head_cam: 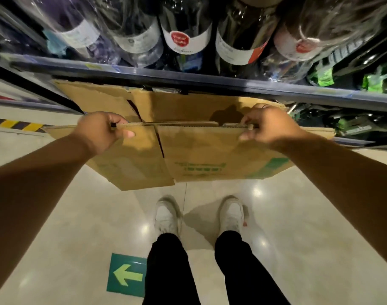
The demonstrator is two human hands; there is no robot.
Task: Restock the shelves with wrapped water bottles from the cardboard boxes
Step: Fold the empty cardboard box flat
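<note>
We hold the brown corrugated cardboard box [199,155] by its upper edge, just below the dark metal shelf rail [188,79]. Our left hand [102,130] grips it toward nine o'clock and our right hand [269,126] toward three o'clock, the hands well apart with fingers curled over the rim. The clear plastic-wrapped water bottles with white labels [186,29] stand on the shelf at twelve o'clock, so we judge this box spent — the step in hand is clearing it away. The next move calls for drawing it back without snagging the rail, then fetching a full box. Whether anything remains inside is hidden; the labels are blurred, and the lower shelves at two o'clock are too dark to read.
</note>
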